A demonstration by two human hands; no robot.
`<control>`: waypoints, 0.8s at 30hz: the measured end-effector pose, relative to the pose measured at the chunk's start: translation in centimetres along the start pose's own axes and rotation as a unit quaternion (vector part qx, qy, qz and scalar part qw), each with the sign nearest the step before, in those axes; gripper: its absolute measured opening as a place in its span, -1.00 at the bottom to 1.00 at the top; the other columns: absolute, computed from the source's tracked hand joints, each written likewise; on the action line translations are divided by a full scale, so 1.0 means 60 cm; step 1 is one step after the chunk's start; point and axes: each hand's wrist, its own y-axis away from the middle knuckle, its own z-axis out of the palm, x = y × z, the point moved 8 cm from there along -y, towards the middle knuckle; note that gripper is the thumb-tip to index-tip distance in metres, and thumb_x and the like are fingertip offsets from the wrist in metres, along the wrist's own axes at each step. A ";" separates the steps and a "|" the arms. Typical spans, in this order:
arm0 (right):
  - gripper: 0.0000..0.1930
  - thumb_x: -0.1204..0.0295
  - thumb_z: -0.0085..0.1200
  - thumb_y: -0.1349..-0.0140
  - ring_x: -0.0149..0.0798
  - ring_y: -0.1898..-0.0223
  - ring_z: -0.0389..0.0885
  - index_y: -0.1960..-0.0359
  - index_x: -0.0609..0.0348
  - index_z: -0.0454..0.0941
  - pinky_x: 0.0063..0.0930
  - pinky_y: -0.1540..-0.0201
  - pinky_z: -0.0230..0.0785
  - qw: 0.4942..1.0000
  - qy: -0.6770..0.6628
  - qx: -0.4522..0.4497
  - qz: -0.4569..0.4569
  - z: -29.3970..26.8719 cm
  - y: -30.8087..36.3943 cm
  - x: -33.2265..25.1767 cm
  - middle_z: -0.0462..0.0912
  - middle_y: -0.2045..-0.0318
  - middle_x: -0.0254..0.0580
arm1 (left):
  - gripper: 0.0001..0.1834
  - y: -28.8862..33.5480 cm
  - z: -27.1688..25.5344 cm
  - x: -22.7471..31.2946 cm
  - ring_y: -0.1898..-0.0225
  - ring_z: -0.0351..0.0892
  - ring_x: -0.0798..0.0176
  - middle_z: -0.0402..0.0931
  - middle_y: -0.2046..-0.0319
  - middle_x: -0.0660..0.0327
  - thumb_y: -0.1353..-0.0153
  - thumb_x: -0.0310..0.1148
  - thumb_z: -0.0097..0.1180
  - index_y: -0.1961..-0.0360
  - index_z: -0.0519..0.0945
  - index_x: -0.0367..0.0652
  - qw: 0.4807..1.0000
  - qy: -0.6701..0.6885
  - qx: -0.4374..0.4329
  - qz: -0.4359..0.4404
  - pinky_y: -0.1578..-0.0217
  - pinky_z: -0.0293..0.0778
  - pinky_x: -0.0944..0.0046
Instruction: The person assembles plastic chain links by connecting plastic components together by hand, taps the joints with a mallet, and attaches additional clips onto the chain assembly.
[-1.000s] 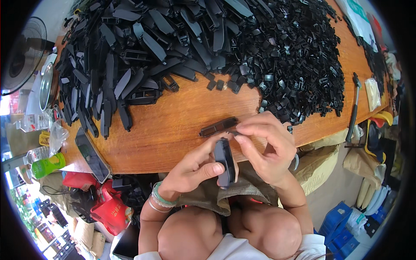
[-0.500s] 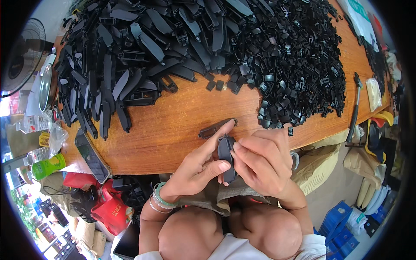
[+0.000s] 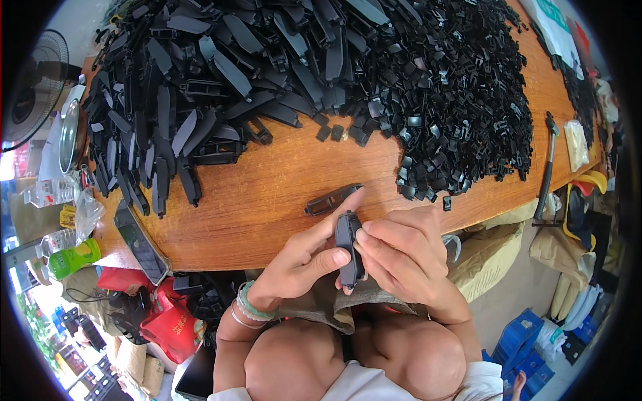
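Hands meet above my lap — left hand (image 3: 304,264) and right hand (image 3: 404,250) both pinch closed around one long black plastic housing (image 3: 349,248), upright

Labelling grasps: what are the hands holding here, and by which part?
Both hands hold one long black plastic part: left hand pinches its middle, thumb on its front face; right hand grips its right edge.

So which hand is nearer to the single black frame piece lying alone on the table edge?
Left. The left hand stretches its index fingertip up to the lone frame piece, about touching its right end. The right hand sits lower right, pinching the black part with the left.
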 end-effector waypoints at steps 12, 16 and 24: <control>-0.65 0.50 0.25 0.06 -0.10 0.17 0.61 0.16 0.29 0.66 -0.35 0.26 0.25 0.992 -0.078 -0.058 0.081 0.017 0.018 0.027 0.63 0.11 -0.12 | -0.27 0.006 -0.009 -0.023 0.55 0.50 0.42 0.55 0.40 0.17 -0.48 -0.21 -0.06 -0.50 -0.06 -0.26 0.996 0.051 0.000 -0.069 0.50 0.45 0.45; -0.65 0.52 0.24 0.01 -0.14 0.16 0.61 0.11 0.25 0.65 -0.36 0.24 0.28 0.989 -0.115 -0.075 0.062 0.015 0.039 0.016 0.63 0.08 -0.14 | -0.40 0.025 0.001 -0.052 0.61 0.50 0.38 0.55 0.53 0.11 -0.47 -0.12 -0.11 -0.34 0.28 -0.37 0.966 0.152 -0.086 -0.190 0.57 0.41 0.43; -0.70 0.48 0.31 0.03 -0.13 0.25 0.46 0.20 0.21 0.61 -0.28 0.21 0.24 0.975 0.053 -0.174 0.126 0.047 0.045 0.056 0.53 0.27 -0.21 | -0.90 -0.055 -0.097 0.144 0.44 0.56 0.10 0.48 0.41 0.10 -0.18 -0.55 0.16 0.26 0.58 -0.27 0.602 -0.729 0.244 0.214 0.46 0.45 0.24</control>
